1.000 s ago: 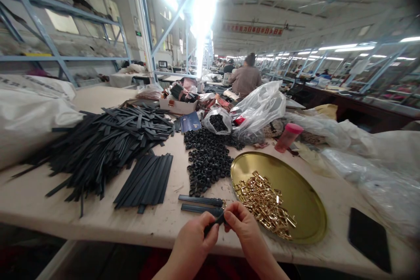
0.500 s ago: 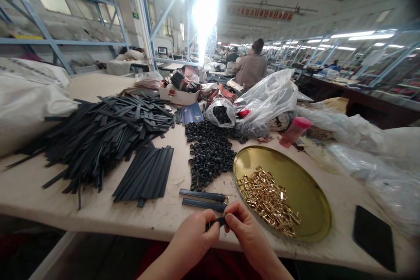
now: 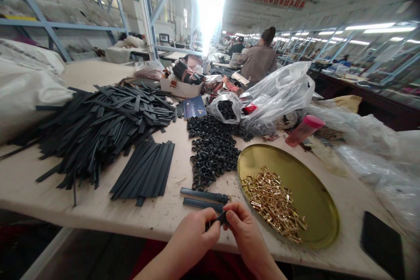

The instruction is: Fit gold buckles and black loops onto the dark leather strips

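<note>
My left hand point(image 3: 197, 229) is closed around a dark strap point(image 3: 220, 218) at the front edge of the table. The fingers of my right hand point(image 3: 243, 223) pinch the same strap's other end; most of it is hidden by my fingers. Just beyond lie two finished-looking straps point(image 3: 201, 194) with gold buckles at their right ends. Gold buckles point(image 3: 275, 201) are heaped on a round gold tray point(image 3: 315, 192) to the right. A pile of small black loops point(image 3: 211, 157) spreads behind the straps. Flat black strips point(image 3: 144, 170) lie in a neat row at left.
A large tangled heap of black strips point(image 3: 108, 118) covers the left side. Behind are a clear bag of loops point(image 3: 226, 109), a blue booklet point(image 3: 194, 107) and a pink-lidded jar point(image 3: 305, 130). A black phone-like slab point(image 3: 382, 240) lies far right. A person point(image 3: 259, 59) sits farther back.
The view has shifted slightly, so the table's things sit a little differently in it. Both hands stay on the strap, with only small finger movement.
</note>
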`<action>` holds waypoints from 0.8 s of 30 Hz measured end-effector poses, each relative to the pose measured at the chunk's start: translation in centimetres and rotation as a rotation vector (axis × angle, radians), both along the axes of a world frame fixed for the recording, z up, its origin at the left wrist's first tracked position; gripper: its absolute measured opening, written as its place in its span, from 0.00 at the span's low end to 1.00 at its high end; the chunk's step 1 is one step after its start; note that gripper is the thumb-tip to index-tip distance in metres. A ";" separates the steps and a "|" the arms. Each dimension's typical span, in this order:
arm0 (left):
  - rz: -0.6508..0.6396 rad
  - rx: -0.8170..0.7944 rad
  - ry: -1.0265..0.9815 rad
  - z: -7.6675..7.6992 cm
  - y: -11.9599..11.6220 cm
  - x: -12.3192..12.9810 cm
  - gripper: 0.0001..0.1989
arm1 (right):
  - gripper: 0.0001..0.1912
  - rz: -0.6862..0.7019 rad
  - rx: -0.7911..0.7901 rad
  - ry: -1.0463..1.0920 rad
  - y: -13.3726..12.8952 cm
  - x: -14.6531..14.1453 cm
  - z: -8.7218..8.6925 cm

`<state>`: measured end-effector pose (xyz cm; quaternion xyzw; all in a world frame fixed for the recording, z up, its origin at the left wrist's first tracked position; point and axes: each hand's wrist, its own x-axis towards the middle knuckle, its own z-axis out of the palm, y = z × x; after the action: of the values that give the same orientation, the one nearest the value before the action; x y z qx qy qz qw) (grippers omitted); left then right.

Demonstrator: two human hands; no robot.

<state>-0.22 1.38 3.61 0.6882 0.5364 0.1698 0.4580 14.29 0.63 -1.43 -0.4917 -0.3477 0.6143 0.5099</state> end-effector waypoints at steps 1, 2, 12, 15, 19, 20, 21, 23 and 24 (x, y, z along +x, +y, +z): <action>0.028 -0.002 -0.020 -0.2 0.0 0.1 0.10 | 0.15 -0.029 -0.067 0.091 0.0 -0.3 0.0; 0.058 0.003 -0.036 -0.5 0.1 0.3 0.10 | 0.16 -0.057 -0.122 0.170 0.1 -0.7 0.1; 0.016 0.090 0.059 -0.8 -0.5 -0.4 0.10 | 0.12 -0.147 0.125 -0.157 -1.1 -1.0 -0.3; -0.006 0.085 0.021 -0.6 -0.8 -0.2 0.10 | 0.11 -0.083 0.113 -0.103 -1.4 -0.6 0.1; 0.048 0.055 -0.068 -0.7 -1.6 0.6 0.11 | 0.13 0.003 -0.098 0.264 -1.5 -0.9 0.8; 0.062 0.055 -0.081 -0.8 -1.8 0.8 0.12 | 0.14 -0.005 -0.133 0.328 -1.6 -1.1 0.8; 0.074 0.058 -0.087 -0.8 -1.9 0.9 0.12 | 0.15 -0.025 -0.153 0.364 -1.6 -1.2 0.8; 0.088 0.063 -0.084 -0.8 -2.2 0.8 0.12 | 0.17 -0.072 -0.144 0.362 -1.8 -1.4 0.6; 0.089 0.057 -0.077 -0.8 -2.3 0.7 0.12 | 0.17 -0.077 -0.117 0.330 -1.9 -1.4 0.4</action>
<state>0.46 -0.89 2.82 0.6694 0.5436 0.2316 0.4502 12.86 -1.24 -1.06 -0.4258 -0.2038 0.6858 0.5539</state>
